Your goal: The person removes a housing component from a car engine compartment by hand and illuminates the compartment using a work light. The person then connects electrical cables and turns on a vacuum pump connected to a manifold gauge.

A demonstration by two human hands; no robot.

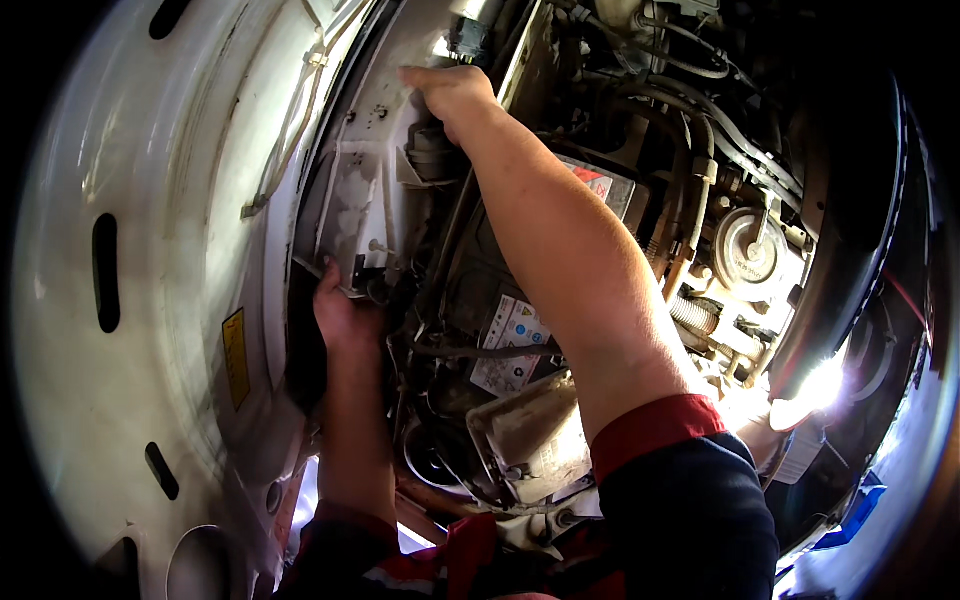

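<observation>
A long light-grey panel [362, 190] with small holes stands between the white bodywork and the engine bay. My left hand [345, 315] grips its near end, thumb against the edge and the other fingers mostly hidden. At the far end, my right hand [458, 95] is closed on the same panel, with one digit stretched left across its face and the rest out of sight. A black connector [468, 38] sits just beyond my right hand. Below the panel's near end, dark fittings [376, 285] lie beside my left hand.
White bodywork [150, 270] with slots fills the left side. Under my right forearm lie a battery [512, 345] with a printed label and a dirty pale plastic cover [535, 435]. Hoses [690, 190] and a round pulley-like disc [750, 247] are right. A bright lamp [815, 390] shines there.
</observation>
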